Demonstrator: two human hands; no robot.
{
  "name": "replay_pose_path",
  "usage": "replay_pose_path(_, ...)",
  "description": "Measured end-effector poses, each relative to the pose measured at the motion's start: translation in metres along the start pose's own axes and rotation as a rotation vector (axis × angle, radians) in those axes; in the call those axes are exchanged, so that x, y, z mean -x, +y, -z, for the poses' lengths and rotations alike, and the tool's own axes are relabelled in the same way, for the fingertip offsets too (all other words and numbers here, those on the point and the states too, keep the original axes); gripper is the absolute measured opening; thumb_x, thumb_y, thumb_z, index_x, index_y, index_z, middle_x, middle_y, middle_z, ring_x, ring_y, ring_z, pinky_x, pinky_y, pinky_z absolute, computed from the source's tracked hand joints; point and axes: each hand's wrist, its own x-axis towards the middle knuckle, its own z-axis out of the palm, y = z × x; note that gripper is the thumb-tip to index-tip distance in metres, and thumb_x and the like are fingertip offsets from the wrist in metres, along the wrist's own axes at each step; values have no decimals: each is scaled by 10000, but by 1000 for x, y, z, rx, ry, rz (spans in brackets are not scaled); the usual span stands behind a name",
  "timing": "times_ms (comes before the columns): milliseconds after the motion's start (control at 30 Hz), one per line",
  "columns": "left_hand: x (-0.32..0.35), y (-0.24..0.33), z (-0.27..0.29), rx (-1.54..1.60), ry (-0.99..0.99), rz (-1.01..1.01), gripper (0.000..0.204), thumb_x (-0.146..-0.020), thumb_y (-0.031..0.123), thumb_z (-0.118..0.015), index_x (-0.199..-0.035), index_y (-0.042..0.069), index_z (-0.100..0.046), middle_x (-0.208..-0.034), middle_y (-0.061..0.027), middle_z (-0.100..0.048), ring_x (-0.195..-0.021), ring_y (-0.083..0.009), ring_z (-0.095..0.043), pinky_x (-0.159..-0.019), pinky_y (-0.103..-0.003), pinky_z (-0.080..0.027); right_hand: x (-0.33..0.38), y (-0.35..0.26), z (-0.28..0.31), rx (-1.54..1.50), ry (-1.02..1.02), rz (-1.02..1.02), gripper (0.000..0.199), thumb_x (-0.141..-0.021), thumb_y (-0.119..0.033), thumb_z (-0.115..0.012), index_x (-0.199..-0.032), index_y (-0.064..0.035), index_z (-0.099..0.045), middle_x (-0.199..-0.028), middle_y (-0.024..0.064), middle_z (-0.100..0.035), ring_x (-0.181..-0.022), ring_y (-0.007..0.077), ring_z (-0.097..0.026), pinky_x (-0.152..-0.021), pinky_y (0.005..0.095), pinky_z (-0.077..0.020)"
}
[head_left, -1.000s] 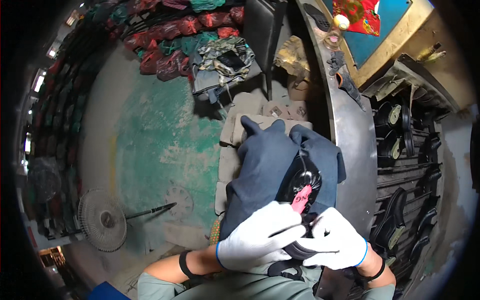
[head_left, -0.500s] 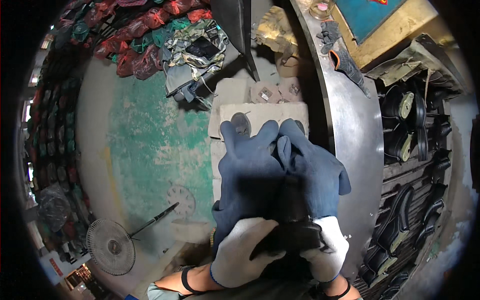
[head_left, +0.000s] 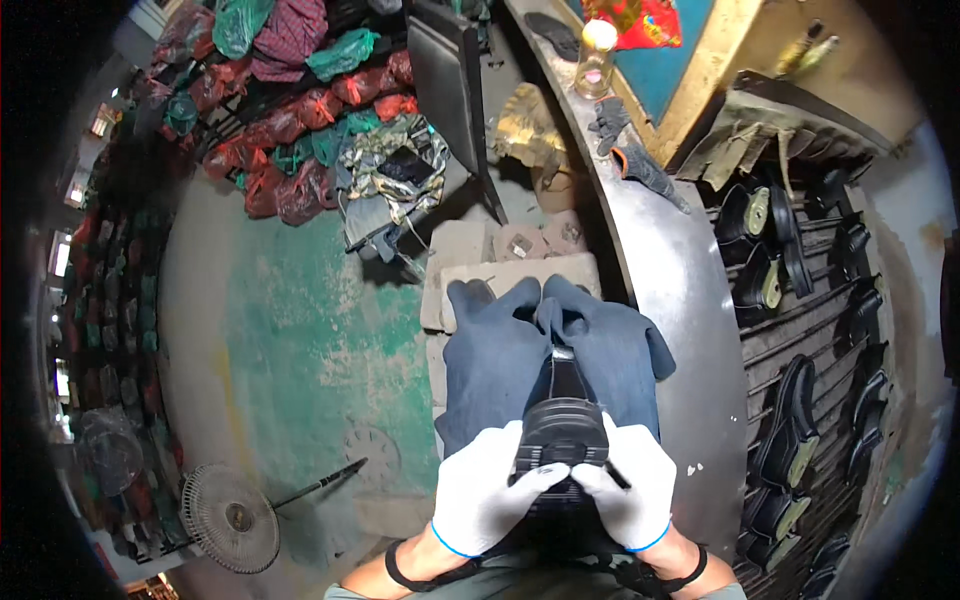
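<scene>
Both my hands wear white gloves and hold a black shoe (head_left: 563, 428) over my lap, its ridged sole and heel facing up. My left hand (head_left: 490, 490) wraps the left side, with the thumb pressed on the ridged part. My right hand (head_left: 632, 485) grips the right side, its thumb tip close to the left one. Beyond the ridged part, a narrower shiny black piece (head_left: 565, 375) points away from me between my knees. The fingers underneath are hidden. Blue-grey cloth (head_left: 490, 365) covers my legs.
On my right runs a metal bench (head_left: 690, 330) bearing a dark glove (head_left: 645, 175) and a jar (head_left: 595, 65). Past it, a slatted rack holds black shoes (head_left: 785, 430). A fan (head_left: 232, 518) stands lower left. Red bags (head_left: 300, 190) and a camouflage garment (head_left: 395, 165) lie ahead.
The shoe, dark and blurred before, has turned so its ridged sole shows. My hands have come closer together, thumbs now on top. The whole view has shifted.
</scene>
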Motion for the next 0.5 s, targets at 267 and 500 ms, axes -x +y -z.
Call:
replay_pose_path(267,55,58,35,636,225,-103,969,-628,456,-1075,-1350,-42,-662,-1150,-165,-757,-1067,-308,-768,-953,-416,-606,28,-54,13,-45,238,283,324,-773,-69,-836,-1070,49,-786,-1167,219,-770,-1005,369,-757,-925,434,-604)
replay_pose_path(500,90,17,-20,88,312,-271,1157,-697,280,-1014,-1615,-91,-414,-1594,-327,-525,-1459,-463,-572,-1225,-499,-474,59,-18,0,-1452,40,-310,1112,-951,-416,-853,-1746,4,-198,-1681,223,-442,-1512,345,-518,-1250,485,-447)
